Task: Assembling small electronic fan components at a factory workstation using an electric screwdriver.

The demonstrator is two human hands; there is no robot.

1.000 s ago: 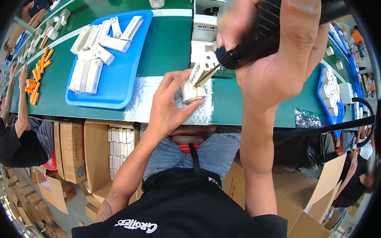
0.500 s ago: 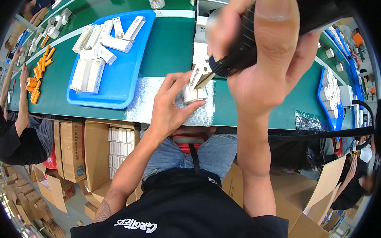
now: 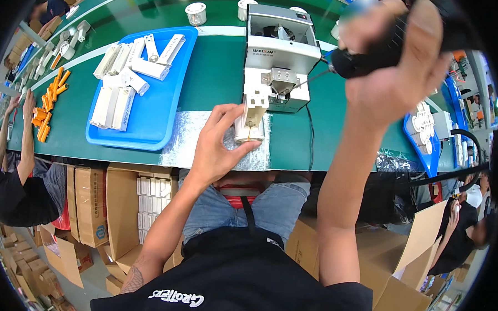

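My left hand (image 3: 216, 146) curls its fingers and thumb round a white round base (image 3: 243, 135) on the bench. A white rectangular handle piece (image 3: 255, 104) stands up from that base, and a thin orange-yellow wire shows at their front. Raised at the upper right, my right hand (image 3: 380, 94) grips a black electric screwdriver (image 3: 370, 59). Its thin bit points left, with its end by the metal front part of a grey-white screw feeder (image 3: 284, 58). Whether the bit touches the feeder, I cannot tell.
A blue tray (image 3: 160, 134) of white rectangular housings lies at left, beyond it several orange tubes (image 3: 50, 99). Round white parts (image 3: 196, 13) stand behind. A blue bin (image 3: 430, 158) of white parts sits at right. A black cable (image 3: 311, 137) trails beside the feeder. People work on both sides.
My right hand has lifted the screwdriver away from the handle piece, up and to the right, uncovering the feeder. My left hand stays on the base. The view has shifted slightly.
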